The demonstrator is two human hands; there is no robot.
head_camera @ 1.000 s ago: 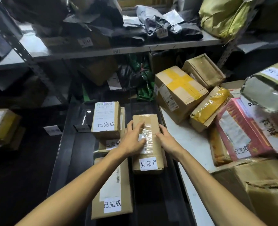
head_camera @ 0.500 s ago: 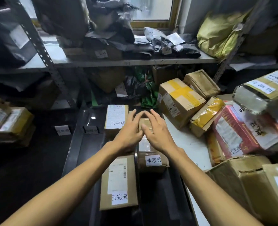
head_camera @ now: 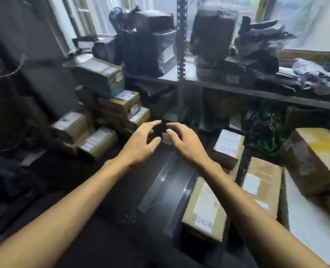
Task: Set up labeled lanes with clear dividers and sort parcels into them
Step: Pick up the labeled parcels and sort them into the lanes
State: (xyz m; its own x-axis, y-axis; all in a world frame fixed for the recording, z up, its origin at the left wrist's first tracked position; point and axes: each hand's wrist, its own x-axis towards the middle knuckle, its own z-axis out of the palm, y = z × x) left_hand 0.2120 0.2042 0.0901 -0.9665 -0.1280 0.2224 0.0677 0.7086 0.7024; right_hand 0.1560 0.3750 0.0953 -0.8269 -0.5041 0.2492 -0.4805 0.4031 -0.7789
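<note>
My left hand point(head_camera: 142, 140) and my right hand point(head_camera: 183, 142) hover close together over the dark table point(head_camera: 102, 190), fingers loosely curved and spread. A small dark object point(head_camera: 158, 129) shows between the fingertips; blur hides whether they touch it. Right of my right forearm lie three brown parcels with white labels: a near one point(head_camera: 204, 207), a second one point(head_camera: 262, 182) beside it and a far one point(head_camera: 228, 147). Two clear divider strips point(head_camera: 160, 182) point(head_camera: 181, 198) run along the table left of them.
A stack of brown parcels point(head_camera: 110, 117) rises at the table's far left. A large box with yellow tape point(head_camera: 319, 155) sits at the right on a white surface point(head_camera: 305, 219). A metal shelf point(head_camera: 257, 91) behind carries black bagged parcels point(head_camera: 150, 47).
The view has swung left and up. Both hands have left the labelled parcel they pressed on and moved left, past the dividers, toward the table's far side.
</note>
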